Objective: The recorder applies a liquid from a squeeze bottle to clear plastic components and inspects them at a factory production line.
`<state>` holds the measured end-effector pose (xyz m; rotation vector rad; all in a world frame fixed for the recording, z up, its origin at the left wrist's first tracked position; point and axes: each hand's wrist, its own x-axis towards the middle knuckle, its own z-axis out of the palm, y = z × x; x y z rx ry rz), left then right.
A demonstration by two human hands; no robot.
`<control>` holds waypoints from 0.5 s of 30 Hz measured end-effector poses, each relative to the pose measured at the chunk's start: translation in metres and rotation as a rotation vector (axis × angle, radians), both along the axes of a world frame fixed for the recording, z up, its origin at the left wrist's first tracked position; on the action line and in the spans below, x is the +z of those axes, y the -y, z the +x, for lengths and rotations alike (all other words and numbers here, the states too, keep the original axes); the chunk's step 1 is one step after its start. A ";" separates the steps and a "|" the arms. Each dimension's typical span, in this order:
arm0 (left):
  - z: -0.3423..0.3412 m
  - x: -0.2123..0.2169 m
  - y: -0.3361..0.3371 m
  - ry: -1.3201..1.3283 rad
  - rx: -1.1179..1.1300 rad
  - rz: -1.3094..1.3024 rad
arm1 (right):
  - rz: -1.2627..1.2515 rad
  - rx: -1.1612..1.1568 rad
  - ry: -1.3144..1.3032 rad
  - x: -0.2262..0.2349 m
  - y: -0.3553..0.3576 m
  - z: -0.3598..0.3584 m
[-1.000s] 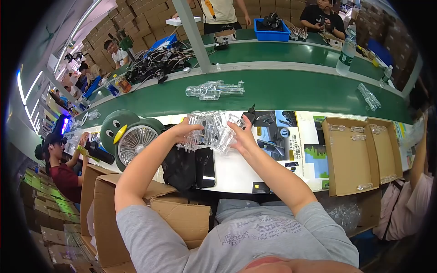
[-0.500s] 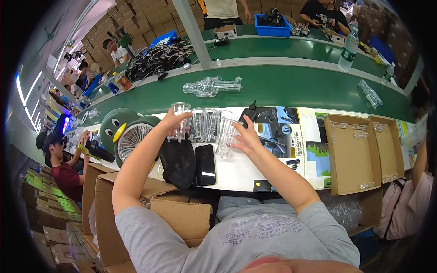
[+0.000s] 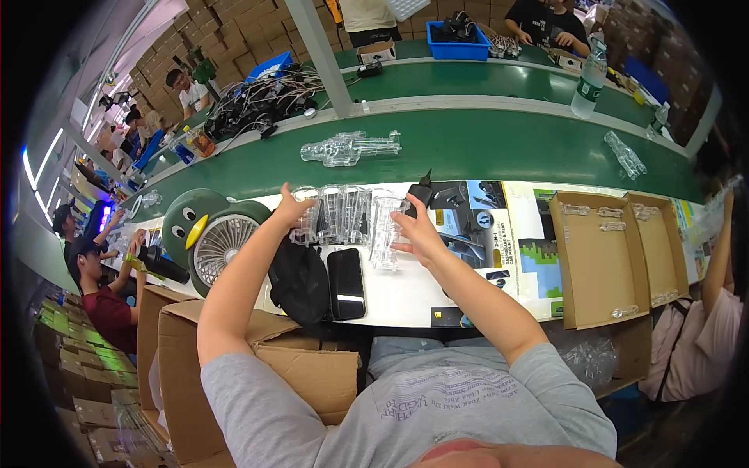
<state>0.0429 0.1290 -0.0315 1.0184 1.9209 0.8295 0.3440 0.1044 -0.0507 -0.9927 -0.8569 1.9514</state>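
Note:
Several clear plastic tube-like parts (image 3: pixel 343 214) stand side by side in a row on the white tabletop. At the row's left end my left hand (image 3: pixel 292 212) is curled against a clear part (image 3: pixel 307 222), one finger raised. My right hand (image 3: pixel 421 235) grips another clear part (image 3: pixel 385 238) at the right end, thumb and fingers on its side. That part reaches nearer to me than the others. Just below the row lie a black pouch (image 3: pixel 300 288) and a black phone (image 3: pixel 346 285).
A green penguin-shaped fan (image 3: pixel 204 226) stands left. Cardboard trays (image 3: pixel 601 285) with small clear parts are at the right. Beyond the row lies a bundle of clear parts (image 3: pixel 351 148) on the green belt (image 3: pixel 484 148). An open carton (image 3: pixel 308 378) is near my left arm. Co-workers sit around.
My left hand has lowered its clear part to the left end of the row. My right hand keeps its clear part, now more upright and closer to the row. The view has shifted slightly.

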 end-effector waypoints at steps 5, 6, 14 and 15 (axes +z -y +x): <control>-0.004 -0.007 -0.004 -0.144 0.005 -0.049 | 0.181 -0.021 0.031 -0.002 -0.002 0.005; -0.013 -0.015 -0.003 -0.145 0.018 -0.048 | 0.183 -0.008 0.028 0.001 0.000 0.001; 0.016 -0.002 -0.003 -0.487 -0.348 -0.058 | 0.467 -0.055 0.163 0.009 -0.025 -0.027; 0.014 0.001 0.001 -0.495 -0.341 -0.088 | 0.584 -0.055 0.240 0.009 -0.026 -0.033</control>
